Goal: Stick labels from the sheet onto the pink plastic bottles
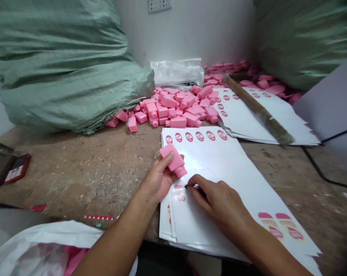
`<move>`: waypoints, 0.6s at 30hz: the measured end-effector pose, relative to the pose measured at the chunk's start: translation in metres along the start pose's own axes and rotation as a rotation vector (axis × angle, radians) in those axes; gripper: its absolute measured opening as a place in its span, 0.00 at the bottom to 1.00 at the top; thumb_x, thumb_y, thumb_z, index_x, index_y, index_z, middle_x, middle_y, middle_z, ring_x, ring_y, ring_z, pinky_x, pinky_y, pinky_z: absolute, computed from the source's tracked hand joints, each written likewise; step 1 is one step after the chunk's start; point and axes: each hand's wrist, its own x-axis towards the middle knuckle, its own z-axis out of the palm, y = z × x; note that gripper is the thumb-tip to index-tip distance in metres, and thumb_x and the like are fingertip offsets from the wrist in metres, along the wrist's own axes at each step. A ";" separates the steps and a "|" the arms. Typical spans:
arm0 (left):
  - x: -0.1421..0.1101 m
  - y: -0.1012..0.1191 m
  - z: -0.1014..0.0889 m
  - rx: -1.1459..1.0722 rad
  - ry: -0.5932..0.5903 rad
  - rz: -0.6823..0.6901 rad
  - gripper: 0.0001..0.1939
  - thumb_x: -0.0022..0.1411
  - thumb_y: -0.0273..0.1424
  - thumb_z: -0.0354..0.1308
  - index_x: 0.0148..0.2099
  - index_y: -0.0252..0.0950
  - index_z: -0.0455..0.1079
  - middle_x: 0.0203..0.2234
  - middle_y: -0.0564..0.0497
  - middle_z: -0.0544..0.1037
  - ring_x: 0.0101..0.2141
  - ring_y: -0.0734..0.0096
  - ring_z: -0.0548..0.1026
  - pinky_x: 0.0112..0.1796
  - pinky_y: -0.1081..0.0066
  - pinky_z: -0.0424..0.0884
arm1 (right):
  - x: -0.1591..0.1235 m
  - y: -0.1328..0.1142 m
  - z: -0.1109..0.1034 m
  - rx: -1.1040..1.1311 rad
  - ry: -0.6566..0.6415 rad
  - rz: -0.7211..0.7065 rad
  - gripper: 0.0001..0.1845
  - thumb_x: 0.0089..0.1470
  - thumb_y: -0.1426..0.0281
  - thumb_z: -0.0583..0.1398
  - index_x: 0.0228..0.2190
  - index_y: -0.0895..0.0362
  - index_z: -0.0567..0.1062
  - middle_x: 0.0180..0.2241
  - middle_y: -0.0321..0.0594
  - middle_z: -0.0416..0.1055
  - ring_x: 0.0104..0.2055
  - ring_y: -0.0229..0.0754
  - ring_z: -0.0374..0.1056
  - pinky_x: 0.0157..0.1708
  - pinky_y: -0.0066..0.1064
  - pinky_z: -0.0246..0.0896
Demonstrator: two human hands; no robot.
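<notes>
My left hand (161, 177) grips a small pink plastic bottle (172, 158), thumb across its flat face, the neck pointing down to the right. Under both hands lies a stack of white sticker sheets (219, 165) with a row of small oval labels along the far edge. My right hand (216, 195) is closed in a pinch around a thin dark tool (201, 191), mostly hidden by the fingers; its kind does not show. The tool's tip is beside a pink-and-white label (178, 193), just below the bottle's neck.
Behind the sheets is a heap of pink bottles (176, 105). A brown bar (258, 109) lies across another sheet stack (245, 119). Large green sacks (70, 84) flank the table. A phone (17, 168) is at left; a white bag (47, 239) sits at the front edge.
</notes>
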 end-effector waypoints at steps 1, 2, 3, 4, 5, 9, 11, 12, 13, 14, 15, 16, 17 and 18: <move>0.000 0.000 0.000 -0.003 0.000 -0.007 0.12 0.62 0.29 0.56 0.47 0.31 0.69 0.36 0.43 0.77 0.35 0.70 0.74 0.34 0.73 0.72 | 0.000 0.001 -0.001 0.058 -0.015 0.018 0.12 0.57 0.65 0.49 0.33 0.51 0.72 0.24 0.35 0.75 0.25 0.44 0.69 0.25 0.30 0.52; 0.000 0.001 -0.001 -0.007 -0.002 -0.015 0.11 0.62 0.29 0.55 0.47 0.31 0.69 0.36 0.43 0.76 0.35 0.70 0.74 0.33 0.73 0.72 | 0.001 0.003 -0.002 0.116 -0.022 0.033 0.12 0.57 0.63 0.49 0.33 0.51 0.71 0.23 0.35 0.75 0.24 0.43 0.69 0.24 0.30 0.52; 0.001 0.001 -0.001 -0.013 -0.007 -0.023 0.11 0.63 0.29 0.55 0.47 0.31 0.69 0.36 0.42 0.76 0.36 0.70 0.74 0.32 0.73 0.72 | 0.001 0.004 -0.002 0.165 -0.023 0.043 0.13 0.57 0.63 0.49 0.33 0.51 0.71 0.23 0.34 0.74 0.24 0.42 0.68 0.24 0.30 0.53; 0.001 0.001 -0.002 -0.019 -0.015 -0.029 0.10 0.63 0.29 0.54 0.46 0.31 0.69 0.37 0.42 0.76 0.36 0.69 0.74 0.31 0.73 0.72 | 0.001 0.005 -0.002 0.197 -0.019 0.046 0.13 0.57 0.62 0.49 0.32 0.51 0.71 0.22 0.34 0.74 0.23 0.42 0.68 0.23 0.29 0.53; 0.001 0.002 -0.002 -0.025 -0.023 -0.032 0.10 0.63 0.30 0.54 0.46 0.31 0.69 0.37 0.42 0.76 0.36 0.69 0.74 0.31 0.73 0.72 | 0.001 0.006 -0.003 0.212 -0.015 0.046 0.13 0.56 0.61 0.49 0.32 0.51 0.71 0.22 0.34 0.74 0.23 0.42 0.68 0.23 0.29 0.53; 0.002 0.001 -0.005 -0.035 -0.035 -0.032 0.10 0.63 0.30 0.54 0.45 0.30 0.69 0.36 0.42 0.76 0.35 0.70 0.74 0.31 0.73 0.72 | 0.000 0.006 0.000 0.173 -0.021 0.037 0.13 0.56 0.62 0.49 0.32 0.51 0.71 0.23 0.34 0.74 0.24 0.43 0.68 0.24 0.30 0.52; 0.003 0.001 -0.005 -0.036 -0.033 -0.033 0.11 0.62 0.30 0.55 0.45 0.30 0.69 0.36 0.42 0.76 0.35 0.70 0.73 0.31 0.73 0.72 | 0.000 0.005 0.001 0.135 -0.011 0.032 0.13 0.56 0.62 0.49 0.32 0.51 0.72 0.23 0.35 0.75 0.24 0.44 0.69 0.24 0.30 0.52; 0.003 0.001 -0.005 -0.036 -0.032 -0.032 0.11 0.62 0.30 0.56 0.46 0.30 0.70 0.36 0.43 0.76 0.34 0.70 0.73 0.32 0.72 0.72 | 0.000 0.005 0.002 0.119 -0.001 0.025 0.13 0.56 0.62 0.49 0.33 0.51 0.72 0.24 0.35 0.75 0.24 0.44 0.69 0.24 0.30 0.52; 0.003 0.001 -0.005 -0.034 -0.032 -0.030 0.11 0.61 0.30 0.57 0.45 0.31 0.70 0.36 0.43 0.76 0.34 0.70 0.73 0.32 0.72 0.72 | -0.001 0.004 0.003 0.106 0.012 0.016 0.13 0.56 0.63 0.49 0.33 0.51 0.72 0.24 0.35 0.76 0.24 0.44 0.69 0.24 0.30 0.52; 0.003 0.000 -0.005 -0.033 -0.032 -0.028 0.11 0.61 0.30 0.57 0.45 0.31 0.70 0.36 0.43 0.76 0.34 0.70 0.73 0.32 0.71 0.72 | -0.001 0.003 0.003 0.094 0.025 0.007 0.13 0.56 0.63 0.49 0.33 0.51 0.72 0.24 0.35 0.76 0.24 0.44 0.69 0.24 0.30 0.52; 0.003 0.000 -0.005 -0.030 -0.032 -0.026 0.11 0.60 0.31 0.58 0.45 0.31 0.70 0.35 0.43 0.76 0.34 0.70 0.73 0.33 0.71 0.72 | -0.001 0.003 0.004 0.083 0.036 0.002 0.12 0.56 0.63 0.49 0.33 0.51 0.72 0.25 0.36 0.76 0.24 0.44 0.70 0.24 0.30 0.52; 0.002 0.000 -0.004 -0.028 -0.031 -0.025 0.11 0.60 0.31 0.58 0.44 0.31 0.70 0.35 0.44 0.76 0.34 0.70 0.73 0.33 0.71 0.72 | -0.001 0.002 0.004 0.074 0.040 0.002 0.12 0.56 0.63 0.50 0.33 0.50 0.72 0.25 0.36 0.76 0.24 0.45 0.70 0.23 0.30 0.52; 0.002 0.000 -0.004 -0.027 -0.029 -0.024 0.11 0.60 0.31 0.59 0.44 0.32 0.70 0.35 0.44 0.76 0.33 0.70 0.73 0.33 0.71 0.71 | -0.001 0.002 0.004 0.067 0.043 0.009 0.12 0.56 0.63 0.50 0.33 0.50 0.72 0.25 0.35 0.76 0.25 0.45 0.70 0.23 0.30 0.52; 0.002 0.000 -0.003 -0.027 -0.023 -0.023 0.11 0.60 0.30 0.58 0.44 0.32 0.70 0.34 0.45 0.76 0.33 0.71 0.73 0.34 0.72 0.71 | -0.001 0.001 0.004 0.066 0.038 0.019 0.11 0.56 0.63 0.50 0.32 0.50 0.72 0.25 0.35 0.76 0.25 0.45 0.70 0.23 0.30 0.52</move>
